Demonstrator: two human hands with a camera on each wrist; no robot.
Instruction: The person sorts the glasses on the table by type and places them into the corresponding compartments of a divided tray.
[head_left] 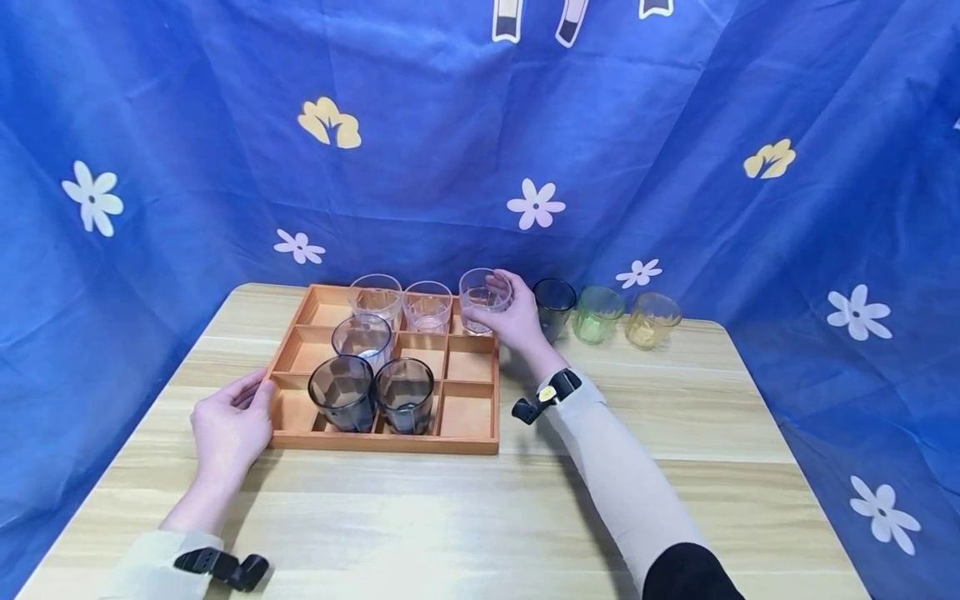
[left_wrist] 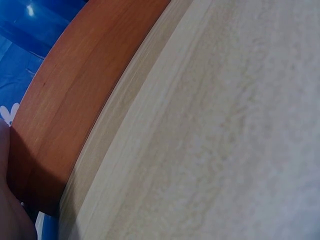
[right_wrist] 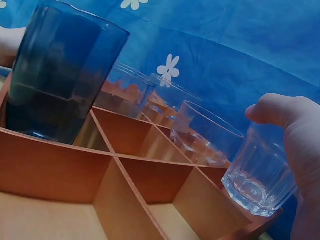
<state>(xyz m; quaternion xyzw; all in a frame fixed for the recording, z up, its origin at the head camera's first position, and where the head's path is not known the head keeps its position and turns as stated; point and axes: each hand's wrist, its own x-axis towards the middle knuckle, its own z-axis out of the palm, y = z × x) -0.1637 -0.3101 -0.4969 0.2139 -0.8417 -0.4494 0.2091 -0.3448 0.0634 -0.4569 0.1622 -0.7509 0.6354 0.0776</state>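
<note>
R hand (head_left: 516,319) is curled round a clear glass (head_left: 484,298), thumb and fingers wrapped on its side wall, holding it upright at the tray's far right corner. In the right wrist view the glass (right_wrist: 260,177) sits tilted only by the camera angle; its base is level with or just above the corner compartment's wall. Can't tell if it touches the floor of that compartment yet. The glass's long axis is vertical, mouth up. It's at about 12 o'clock from the R forearm and roughly 2 o'clock from the L hand, so the R hand is far nearer.

L hand (head_left: 231,421) has relaxed, nearly straight fingers resting against the wooden tray (head_left: 468,446) at its near left corner, approx 9 o'clock of the tray. It grips nothing. The left wrist view shows only the tray's side wall (left_wrist: 75,100) and the table (left_wrist: 225,125).

Tray is a grid of compartments. Far row holds two more clear glasses (head_left: 375,297) (head_left: 427,305) left of the held one. Middle row has one clear glass (head_left: 362,337). Near row has two dark glasses (head_left: 341,390) (head_left: 405,393). The other compartments look unfilled.

Outside the tray, at 3 o'clock of the R hand, stand three glasses in a row on the table: dark blue (head_left: 554,303), green (head_left: 597,313), yellow (head_left: 652,318).
</note>
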